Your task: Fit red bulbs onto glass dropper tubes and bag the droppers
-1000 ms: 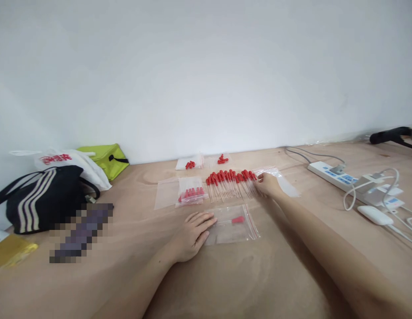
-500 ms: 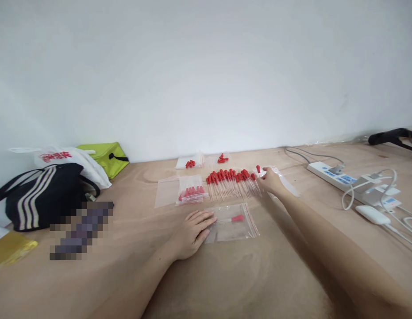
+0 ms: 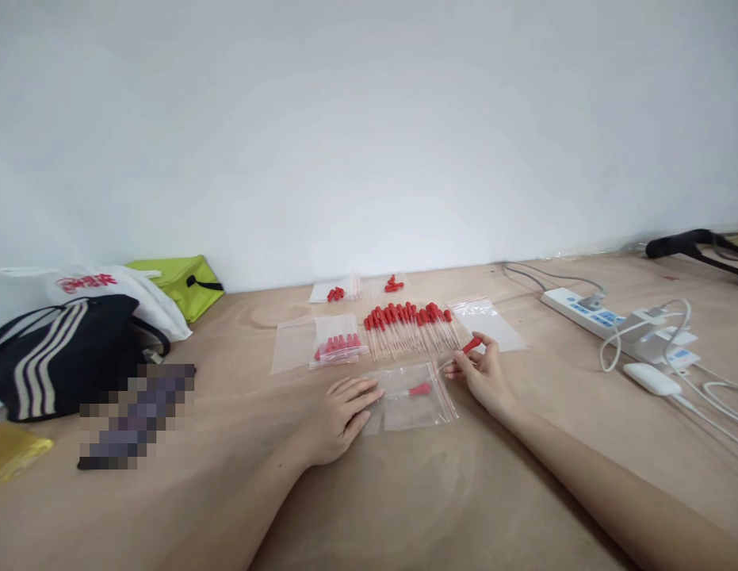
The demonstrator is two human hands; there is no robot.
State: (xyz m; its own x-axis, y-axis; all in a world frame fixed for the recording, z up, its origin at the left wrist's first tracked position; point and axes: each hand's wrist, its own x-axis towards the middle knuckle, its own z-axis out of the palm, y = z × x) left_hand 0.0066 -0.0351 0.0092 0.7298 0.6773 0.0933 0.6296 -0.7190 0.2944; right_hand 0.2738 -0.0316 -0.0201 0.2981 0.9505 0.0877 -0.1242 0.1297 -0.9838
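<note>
My left hand (image 3: 343, 416) lies flat with its fingers stretched over the left edge of a clear zip bag (image 3: 398, 412). Inside that bag lies one dropper with a red bulb (image 3: 420, 389). At the bag's right, zip-edged end, my right hand (image 3: 483, 373) pinches another dropper by its red bulb (image 3: 472, 344); its thin clear tube points left and down toward the bag's edge. Beyond the bag, a row of several red-bulbed droppers (image 3: 410, 321) lies side by side, tubes toward me. A filled zip bag (image 3: 338, 341) with several droppers rests to their left.
Behind the row lie two small groups of red bulbs (image 3: 336, 294) on clear bags. More flat zip bags (image 3: 491, 325) lie right of the row. A white power strip (image 3: 588, 312) with cables is on the right. A black bag (image 3: 77, 353) and a green bag (image 3: 184, 281) stand left.
My right hand has come back from the right end of the dropper row to the zip bag, carrying a dropper. My left hand stays on the bag. The view has shifted slightly.
</note>
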